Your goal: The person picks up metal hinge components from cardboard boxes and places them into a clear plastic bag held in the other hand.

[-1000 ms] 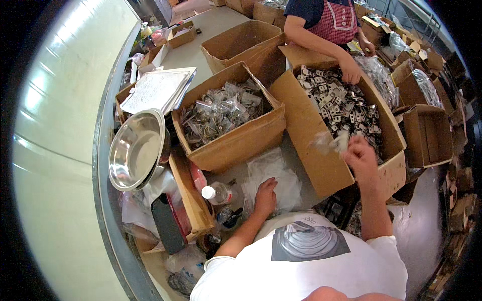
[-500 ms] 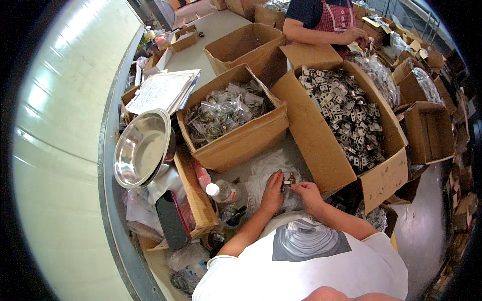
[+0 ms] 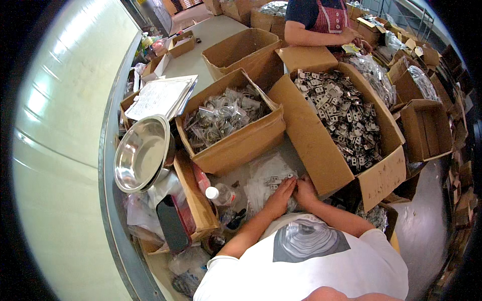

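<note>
Near the front of the table, a few small metal fittings [image 3: 272, 181] lie on a pile of clear plastic bags [image 3: 261, 186]. Just right of them my left hand [image 3: 281, 199] has its fingers pressed together, with a small shiny metal piece [image 3: 290, 176] showing at their tips. My right hand [image 3: 305, 193] meets it by the corner of a large carton, its fingers curled; what it holds, if anything, is hidden. That large carton [image 3: 321, 150] is full of similar metal fittings [image 3: 346, 118].
Left of it stands a carton [image 3: 241, 150] of bagged parts. A capped clear bottle [image 3: 223, 194], a phone [image 3: 173, 223] and steel bowls [image 3: 143, 153] are on my left. Papers [image 3: 158, 98] lie behind the bowls. Across the table a person in a red checked apron [image 3: 331, 17] works with both hands.
My left hand has shifted right and slightly down off the metal fittings, uncovering them on the bags. My right hand has drawn in close beside it, its fingers now turned upward.
</note>
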`<state>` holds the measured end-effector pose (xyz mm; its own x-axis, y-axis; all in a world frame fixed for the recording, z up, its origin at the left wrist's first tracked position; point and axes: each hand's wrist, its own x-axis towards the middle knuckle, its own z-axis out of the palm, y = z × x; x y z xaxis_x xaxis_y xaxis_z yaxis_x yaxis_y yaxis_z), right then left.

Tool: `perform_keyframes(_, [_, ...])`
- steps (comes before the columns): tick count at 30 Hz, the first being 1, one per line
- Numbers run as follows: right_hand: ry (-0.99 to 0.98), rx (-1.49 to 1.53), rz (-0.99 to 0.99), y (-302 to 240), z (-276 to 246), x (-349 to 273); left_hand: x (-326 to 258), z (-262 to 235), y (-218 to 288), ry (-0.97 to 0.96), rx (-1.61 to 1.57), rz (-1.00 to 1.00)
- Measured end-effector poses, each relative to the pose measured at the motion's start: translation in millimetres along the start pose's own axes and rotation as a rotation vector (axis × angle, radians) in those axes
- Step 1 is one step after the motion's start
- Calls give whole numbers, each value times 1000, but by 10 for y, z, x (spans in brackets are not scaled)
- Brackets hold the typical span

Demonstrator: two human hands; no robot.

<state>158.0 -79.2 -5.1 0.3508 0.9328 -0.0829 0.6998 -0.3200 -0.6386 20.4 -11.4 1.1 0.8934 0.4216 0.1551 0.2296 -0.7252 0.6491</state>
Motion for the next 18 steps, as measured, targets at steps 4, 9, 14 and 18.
perform_keyframes(4, [121, -50, -48, 107, 25, 14, -79, 42, -57, -4, 5, -6])
perform_keyframes(9, [217, -140, -163, -32, -65, 62, -149, 71, -71, -37, -23, -25])
perform_keyframes(14, [34, -237, -70, 112, 67, 158, -152, -10, 27, -32, -35, -60])
perform_keyframes(18, [-28, -170, -1, -65, -43, 119, -186, -112, 146, -42, -85, -166])
